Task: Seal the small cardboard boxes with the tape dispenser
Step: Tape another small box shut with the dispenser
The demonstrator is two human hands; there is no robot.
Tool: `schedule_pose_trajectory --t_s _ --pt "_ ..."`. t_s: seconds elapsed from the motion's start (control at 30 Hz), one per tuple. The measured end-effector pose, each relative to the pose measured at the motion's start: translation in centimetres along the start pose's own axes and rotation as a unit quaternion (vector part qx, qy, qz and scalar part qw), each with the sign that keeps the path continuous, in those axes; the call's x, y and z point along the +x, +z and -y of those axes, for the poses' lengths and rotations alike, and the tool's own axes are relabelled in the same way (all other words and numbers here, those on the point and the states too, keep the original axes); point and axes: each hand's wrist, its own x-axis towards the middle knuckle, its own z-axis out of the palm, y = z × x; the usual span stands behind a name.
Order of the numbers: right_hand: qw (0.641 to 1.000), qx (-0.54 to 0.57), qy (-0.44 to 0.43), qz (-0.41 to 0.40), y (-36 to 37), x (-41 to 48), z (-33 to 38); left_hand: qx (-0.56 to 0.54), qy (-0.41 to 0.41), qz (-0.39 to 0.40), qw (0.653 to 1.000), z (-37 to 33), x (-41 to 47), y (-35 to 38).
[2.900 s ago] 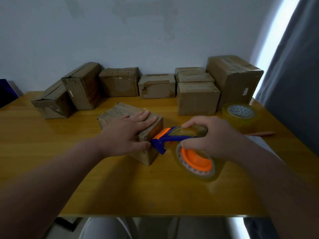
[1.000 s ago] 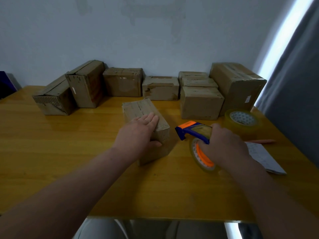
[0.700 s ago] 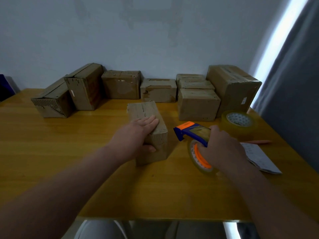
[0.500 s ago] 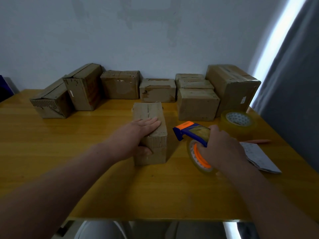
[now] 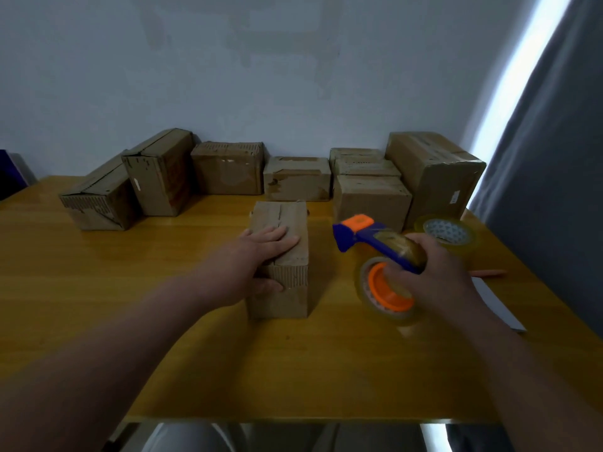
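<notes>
Two hands [image 5: 261,252] [image 5: 437,272] on box [image 5: 287,300] and tape dispenser [image 5: 354,234]

box [image 5: 287,220] on table [image 5: 98,288], tape dispenser [image 5: 378,256] right, seemingly just apart

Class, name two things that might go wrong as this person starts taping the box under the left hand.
1. The left hand lies across the top seam of the box, so tape may catch fingers or stop short.
2. The tape dispenser in the right hand hangs beside the box, cutter end toward the left hand; it might nick it.
</notes>
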Motion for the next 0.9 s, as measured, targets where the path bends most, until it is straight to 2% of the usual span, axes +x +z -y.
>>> schedule_pose_trajectory --t_s 0.07,0.13,0.2,0.27,0.3,0.4,0.47,0.6,0.67,0.73,0.9 --pt "0.996 0.082 -0.033 -0.003 -0.8 -0.1 0.3 -0.033 -0.018 -0.008 0.999 -0.3 -0.3 -0.6" --pt "0.990 0.123 -0.072 0.005 -1.4 -0.3 1.1 -0.117 -0.049 -0.049 0.991 -1.1 -0.6 -1.4" --pt "0.985 0.132 -0.107 0.015 -1.8 -0.5 2.0 -0.243 -0.084 -0.125 0.958 -2.1 -0.8 -2.4" --pt "0.981 0.136 -0.137 0.030 -1.9 -0.7 2.8 -0.399 -0.134 -0.177 0.889 -2.9 -0.8 -3.3" --pt "0.978 0.137 -0.152 0.037 -1.9 -0.8 3.1 -0.480 -0.164 -0.169 0.845 -3.2 -0.7 -3.7" --pt "0.973 0.133 -0.181 0.053 -1.7 -1.0 3.8 -0.659 -0.223 -0.078 0.714 -3.8 -0.8 -4.6" --pt "0.972 0.129 -0.187 0.062 -1.6 -1.1 4.1 -0.706 -0.224 -0.041 0.670 -4.1 -1.0 -4.7" --pt "0.969 0.136 -0.192 0.069 -1.6 -1.3 4.1 -0.756 -0.241 -0.030 0.608 -4.4 -1.3 -4.5" --pt "0.969 0.137 -0.195 0.072 -1.6 -1.2 4.0 -0.767 -0.250 -0.019 0.590 -4.3 -1.5 -4.4" --pt "0.968 0.136 -0.196 0.077 -1.6 -1.1 4.0 -0.763 -0.259 -0.013 0.592 -4.2 -1.5 -4.2" --pt "0.965 0.122 -0.212 0.091 -1.3 -0.8 4.0 -0.706 -0.281 -0.053 0.648 -4.1 -1.5 -3.9"
